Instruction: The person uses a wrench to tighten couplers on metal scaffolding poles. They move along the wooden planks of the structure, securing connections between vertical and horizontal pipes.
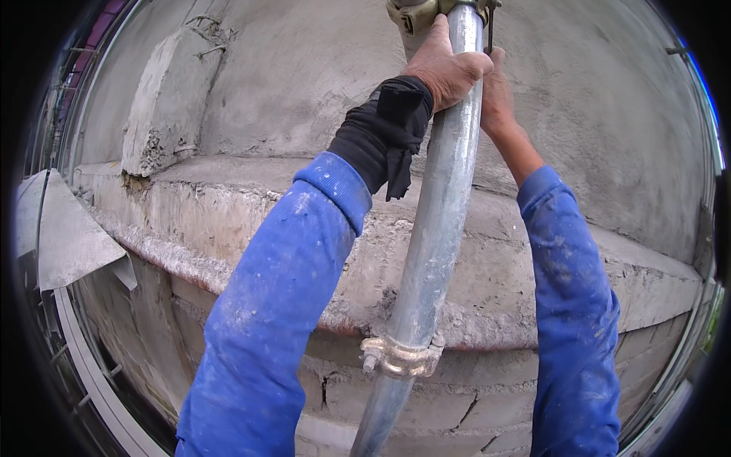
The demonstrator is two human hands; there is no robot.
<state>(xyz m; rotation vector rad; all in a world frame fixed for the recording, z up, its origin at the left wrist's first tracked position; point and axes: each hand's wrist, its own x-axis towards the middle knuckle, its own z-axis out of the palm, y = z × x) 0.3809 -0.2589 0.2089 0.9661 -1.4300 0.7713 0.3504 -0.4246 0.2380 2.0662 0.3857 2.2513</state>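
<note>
A galvanized scaffold pipe [438, 221] runs up the middle of the head view, tilted slightly right at its top. Near the upper edge, my left hand [449, 72] is closed round it, with a black cloth [384, 129] tied about the wrist. To the pipe's right is my right hand [496, 95], closed, its fingers mostly hidden. By its thumb rises a thin dark rod [490, 30], whose kind I cannot make out. Just above both hands sits a scaffold clamp [415, 17], partly cut off by the view. Lower down, a brass-coloured coupler [401, 358] with a bolt encircles the pipe.
Behind the pipe stands a grey plastered wall [304, 68] with a rough concrete ledge [205, 206] and blockwork [480, 404] below. A concrete stub [171, 103] juts out at the upper left. Metal sheets [72, 232] and scaffold rails [95, 381] line the left side.
</note>
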